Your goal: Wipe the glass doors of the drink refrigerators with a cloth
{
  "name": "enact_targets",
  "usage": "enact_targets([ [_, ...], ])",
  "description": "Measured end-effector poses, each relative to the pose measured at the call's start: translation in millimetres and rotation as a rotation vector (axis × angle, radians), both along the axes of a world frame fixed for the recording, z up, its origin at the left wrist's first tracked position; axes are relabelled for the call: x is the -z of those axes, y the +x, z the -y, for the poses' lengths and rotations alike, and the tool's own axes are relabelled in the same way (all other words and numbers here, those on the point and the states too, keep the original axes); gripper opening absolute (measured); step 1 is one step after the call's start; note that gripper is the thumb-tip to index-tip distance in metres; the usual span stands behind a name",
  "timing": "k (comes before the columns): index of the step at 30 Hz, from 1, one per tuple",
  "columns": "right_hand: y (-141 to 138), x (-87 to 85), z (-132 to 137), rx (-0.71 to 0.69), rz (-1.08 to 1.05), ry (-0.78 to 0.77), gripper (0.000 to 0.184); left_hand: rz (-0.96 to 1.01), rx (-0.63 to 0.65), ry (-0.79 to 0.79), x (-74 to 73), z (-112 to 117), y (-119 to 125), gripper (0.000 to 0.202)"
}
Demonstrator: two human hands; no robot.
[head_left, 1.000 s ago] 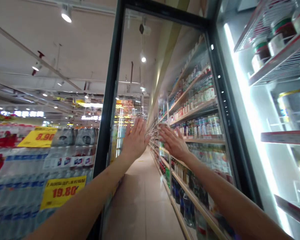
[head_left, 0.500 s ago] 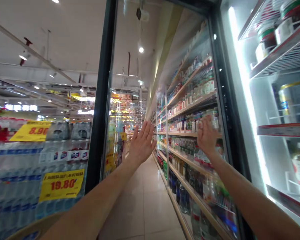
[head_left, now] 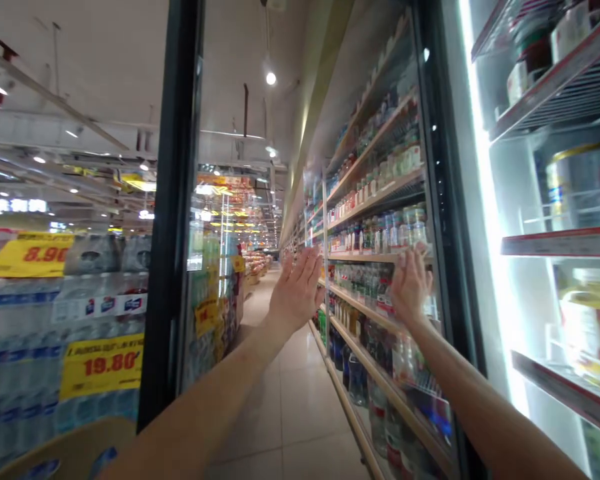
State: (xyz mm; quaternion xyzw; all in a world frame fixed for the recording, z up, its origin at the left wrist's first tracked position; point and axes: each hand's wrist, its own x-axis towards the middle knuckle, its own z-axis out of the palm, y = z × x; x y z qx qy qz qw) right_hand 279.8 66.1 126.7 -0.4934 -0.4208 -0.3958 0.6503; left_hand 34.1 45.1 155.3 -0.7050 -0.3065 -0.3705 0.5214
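Note:
A dark-framed glass door (head_left: 305,160) of a lit drinks cooler stands ajar in front of me. My left hand (head_left: 297,290) is stretched out with flat fingers pointing up, at or very near the glass. Whether it touches the glass cannot be told. My right hand (head_left: 410,283) is raised close to the hinge-side door frame (head_left: 450,220), its fingers extended. A small pale patch shows by its fingertips, too blurred to make out. Behind the glass appear shelves of bottles (head_left: 405,227), seen through it or reflected in it.
To the right, cooler shelves (head_left: 565,241) hold jars and cans beside a bright light strip (head_left: 495,220). Packs of bottled water (head_left: 25,360) with yellow price signs (head_left: 103,365) stand at left. A beige basket rim (head_left: 87,443) is low left. Tiled floor (head_left: 265,400) runs ahead.
The door's left frame has shifted left in view and the door looks wider. My left hand sits lower and further right in the picture; my right hand has moved only slightly.

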Motion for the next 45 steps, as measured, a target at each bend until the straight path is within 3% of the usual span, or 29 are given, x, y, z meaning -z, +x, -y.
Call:
enact_targets([
  [5,-31.2,27.1,2.3,-0.090,0.547,-0.102,0.047,-0.008,0.005,0.002,14.1,2.1,1.3,0.057],
  [6,-27.1,29.0,2.3,-0.085,0.528,-0.103,0.047,-0.012,0.004,0.001,16.6,2.5,0.7,0.057],
  [11,-2.5,30.6,3.3,0.010,0.002,-0.018,0.050,-0.024,-0.003,-0.010,25.5,3.8,-3.4,0.057],
  [17,-60.0,72.3,8.3,-0.095,0.525,-0.102,0.051,-0.024,-0.007,-0.016,40.4,5.0,-7.3,0.056],
  [19,-58.0,79.4,7.4,-0.085,0.461,-0.084,0.052,-0.021,-0.015,-0.017,48.9,6.6,-10.7,0.054],
  [22,-39.2,79.7,6.4,-0.008,0.084,-0.042,0.051,-0.033,-0.025,-0.032,63.0,9.6,-16.7,0.054],
  [24,-36.9,81.3,8.1,0.026,-0.014,-0.024,0.051,-0.036,-0.025,-0.040,72.0,11.0,-19.3,0.054],
  [30,-58.3,113.9,15.5,-0.044,0.569,-0.044,0.053,-0.012,0.006,0.009,98.5,10.8,-22.3,0.055],
  [35,-35.4,137.9,14.0,0.071,0.137,0.022,0.052,-0.029,0.011,0.016,119.8,12.7,-27.3,0.054],
  [37,-46.2,148.2,16.9,0.032,0.213,-0.020,0.053,-0.010,0.019,0.012,124.5,13.4,-27.4,0.054],
  [41,-71.2,168.5,23.6,-0.092,0.620,-0.125,0.056,-0.009,0.040,0.001,130.5,13.6,-27.5,0.053],
  [43,-61.1,172.7,22.8,-0.066,0.573,-0.122,0.054,-0.027,0.045,-0.003,133.1,13.9,-28.7,0.052],
  [45,-39.8,173.6,19.6,0.014,0.334,-0.082,0.052,-0.036,0.044,-0.005,135.2,14.4,-29.5,0.051],
])
